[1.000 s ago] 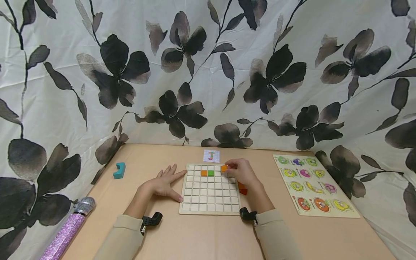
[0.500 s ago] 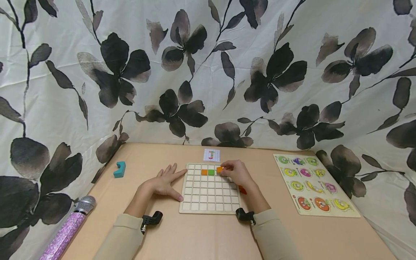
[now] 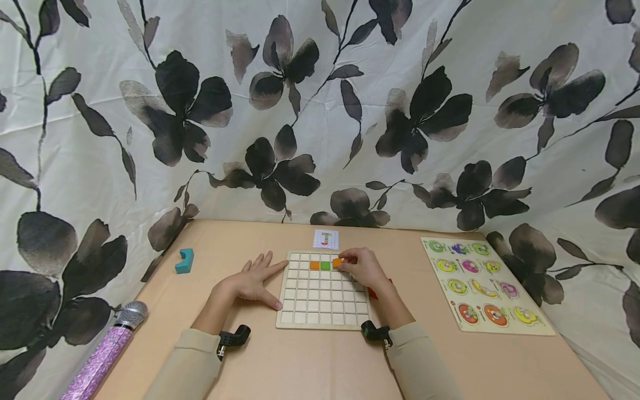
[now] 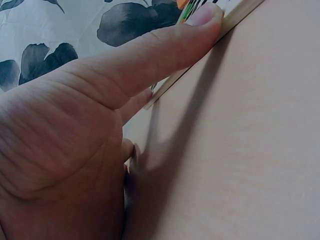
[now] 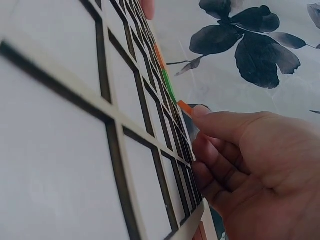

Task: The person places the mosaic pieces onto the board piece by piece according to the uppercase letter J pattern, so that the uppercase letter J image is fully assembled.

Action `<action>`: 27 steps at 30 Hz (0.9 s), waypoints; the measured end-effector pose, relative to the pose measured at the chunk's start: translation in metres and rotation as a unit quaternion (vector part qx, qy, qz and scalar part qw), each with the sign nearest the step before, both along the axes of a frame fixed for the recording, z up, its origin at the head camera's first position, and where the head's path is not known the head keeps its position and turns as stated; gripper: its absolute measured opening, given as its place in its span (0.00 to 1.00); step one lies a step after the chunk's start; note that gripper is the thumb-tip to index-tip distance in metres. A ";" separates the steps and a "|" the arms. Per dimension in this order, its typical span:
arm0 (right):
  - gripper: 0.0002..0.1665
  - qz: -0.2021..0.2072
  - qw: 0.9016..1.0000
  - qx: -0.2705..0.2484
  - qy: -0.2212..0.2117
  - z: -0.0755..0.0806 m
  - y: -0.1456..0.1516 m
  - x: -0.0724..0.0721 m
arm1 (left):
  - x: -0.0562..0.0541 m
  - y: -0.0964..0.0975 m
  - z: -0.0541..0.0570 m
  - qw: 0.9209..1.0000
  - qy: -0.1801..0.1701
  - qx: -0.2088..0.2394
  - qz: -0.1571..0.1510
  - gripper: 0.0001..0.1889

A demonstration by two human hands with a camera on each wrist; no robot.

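Head view, left hand [image 3: 251, 286]: one, fingers spread, nothing gripped; index fingertip and thumb at left edge of grid board [image 3: 325, 305], likely to steady it.
Head view, right hand [image 3: 365, 266]: one, pinching held orange tile [image 3: 336, 262] at upper part of grid board, just right of green tile [image 3: 325, 265]; apparently held by one side to leave the rest free. Fully seated or not: cannot tell.
Tiles side by side on board: two, seated orange tile [image 3: 314, 265] and green tile.
Grid card [image 3: 326, 239]: one, beyond board; probably placed for easy viewing.
Red pieces [image 3: 373, 293]: by board's right edge, partly behind right arm; count unclear, probably kept within reach.
Off to sides: one turquoise block [image 3: 184, 261], one glittery microphone [image 3: 107, 347] at left; one fruit-picture board [image 3: 487, 286] at right, twelve pictures.
Left wrist view, thumb: one, straight, tip on board edge; other fingers mostly hidden.
Right wrist view, pinch: one orange tile between thumb and fingers, end jutting toward green tile.
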State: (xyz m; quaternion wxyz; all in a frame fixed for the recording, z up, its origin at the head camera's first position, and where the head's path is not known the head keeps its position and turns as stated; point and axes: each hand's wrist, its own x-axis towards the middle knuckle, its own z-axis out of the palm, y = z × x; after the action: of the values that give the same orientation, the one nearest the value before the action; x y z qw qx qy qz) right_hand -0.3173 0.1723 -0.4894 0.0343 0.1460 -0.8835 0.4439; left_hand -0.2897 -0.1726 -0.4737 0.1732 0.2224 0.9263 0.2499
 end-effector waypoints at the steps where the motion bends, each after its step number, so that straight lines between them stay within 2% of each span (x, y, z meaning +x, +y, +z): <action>1: 0.13 0.000 1.000 0.004 0.001 0.000 0.000 0.000 | 0.000 0.000 0.000 1.000 0.000 0.000 0.000 0.64; 27: 0.14 0.001 0.998 0.059 -0.006 0.008 -0.007 0.005 | 0.000 -0.001 0.001 1.000 0.003 -0.001 0.001 0.64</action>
State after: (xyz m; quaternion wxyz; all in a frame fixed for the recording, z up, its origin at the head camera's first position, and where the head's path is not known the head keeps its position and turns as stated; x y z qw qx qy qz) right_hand -0.3121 0.1648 -0.4816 0.0205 0.1457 -0.9081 0.3920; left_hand -0.2900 -0.1736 -0.4732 0.1705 0.2220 0.9273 0.2485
